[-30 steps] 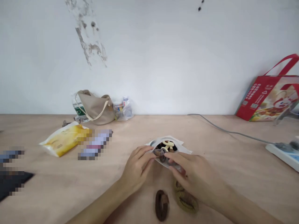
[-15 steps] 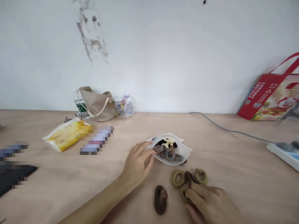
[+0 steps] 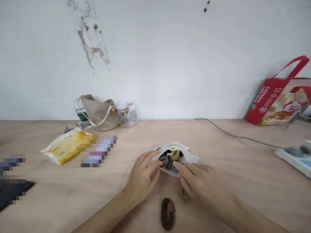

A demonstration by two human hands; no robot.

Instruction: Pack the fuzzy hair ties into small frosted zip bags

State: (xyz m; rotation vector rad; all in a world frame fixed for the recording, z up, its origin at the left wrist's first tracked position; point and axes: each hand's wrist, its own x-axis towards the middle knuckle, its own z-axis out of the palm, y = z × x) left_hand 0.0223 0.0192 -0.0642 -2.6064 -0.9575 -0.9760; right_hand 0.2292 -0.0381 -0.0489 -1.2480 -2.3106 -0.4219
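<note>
A white bag point(image 3: 190, 158) lies with its mouth open towards me, holding several hair ties point(image 3: 167, 160) in grey, black and pale yellow. My left hand point(image 3: 143, 176) grips the left rim of the bag, fingertips at the opening. At the front right rim is my right hand point(image 3: 198, 181), its index fingertip over the mouth and other fingers outside, closed on the edge. Under my right hand an olive hair tie point(image 3: 185, 194) shows in part. A dark brown hair tie point(image 3: 167, 214) lies on the table nearer me, touched by neither hand.
To the left on the table point(image 3: 136, 142) are a yellow packet point(image 3: 69, 145), a blurred-out phone point(image 3: 99, 151) and a beige handbag point(image 3: 102, 113). A red shopping bag point(image 3: 257, 103) leans at the right, with a grey cable point(image 3: 227, 132) running to a white power strip point(image 3: 295, 158).
My right hand has moved up and left from the hair ties on the table to the bag's rim, now covering most of those ties. The left hand keeps its hold.
</note>
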